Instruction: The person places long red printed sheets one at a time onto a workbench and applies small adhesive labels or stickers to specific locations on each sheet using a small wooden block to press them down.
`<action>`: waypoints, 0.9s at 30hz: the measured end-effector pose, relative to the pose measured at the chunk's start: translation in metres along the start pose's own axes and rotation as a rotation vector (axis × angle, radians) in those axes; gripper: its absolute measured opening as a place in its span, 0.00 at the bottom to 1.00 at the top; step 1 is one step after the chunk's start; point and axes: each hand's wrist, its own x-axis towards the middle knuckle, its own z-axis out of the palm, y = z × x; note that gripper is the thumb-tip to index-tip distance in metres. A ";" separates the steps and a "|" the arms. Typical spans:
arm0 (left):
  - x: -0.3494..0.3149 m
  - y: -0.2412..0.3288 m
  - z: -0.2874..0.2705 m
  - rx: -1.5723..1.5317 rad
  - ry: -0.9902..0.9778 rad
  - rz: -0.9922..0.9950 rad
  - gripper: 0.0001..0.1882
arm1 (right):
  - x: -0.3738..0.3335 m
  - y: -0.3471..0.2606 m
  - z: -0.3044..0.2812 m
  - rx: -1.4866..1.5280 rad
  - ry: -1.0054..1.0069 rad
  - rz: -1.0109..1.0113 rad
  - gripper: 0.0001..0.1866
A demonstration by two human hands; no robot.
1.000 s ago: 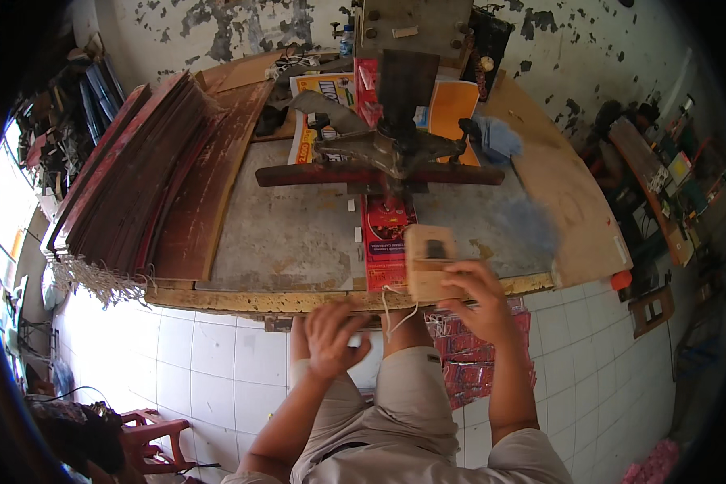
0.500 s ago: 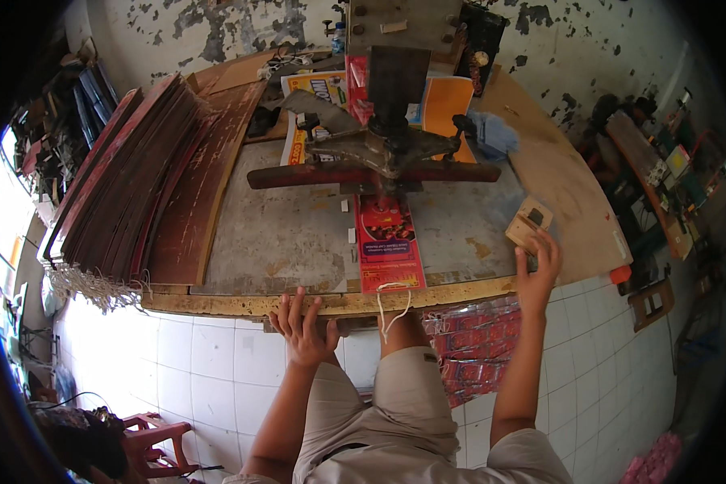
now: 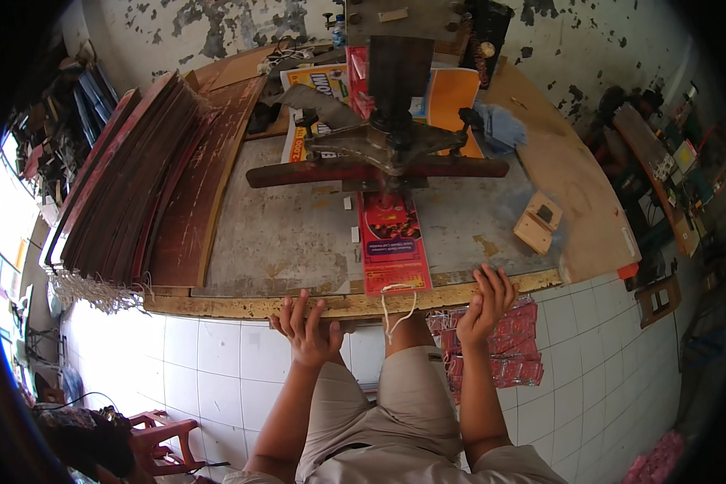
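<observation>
My left hand [image 3: 306, 329] rests on the table's wooden front edge, fingers apart and holding nothing. Further right, my right hand [image 3: 487, 302] is at the same edge, its fingers stretched out with nothing in them. Between the two lies a red printed bag or sheet [image 3: 394, 250], flat on the metal tabletop. A white cord [image 3: 395, 313] loops from its near end and hangs over the edge. The sheet's far part is hidden beneath a dark metal press head with a long crossbar [image 3: 460, 167]. Apart from my right hand, a small wooden block with a dark switch [image 3: 536, 224] sits on the tabletop.
Tall stacked dark-red sheets with cords [image 3: 125, 185] fill the table's left side. Small white blocks [image 3: 355, 235] lie beside the red sheet. Red packages [image 3: 500, 347] lie on the tiled floor below. A red stool [image 3: 163, 440] stands at lower left.
My right hand has left the wooden block and come left and nearer, to the table's front edge. My left hand stays about where it was.
</observation>
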 end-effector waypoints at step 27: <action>0.010 0.008 -0.004 -0.051 -0.019 -0.007 0.28 | 0.063 -0.110 0.000 0.098 -0.644 -0.344 0.33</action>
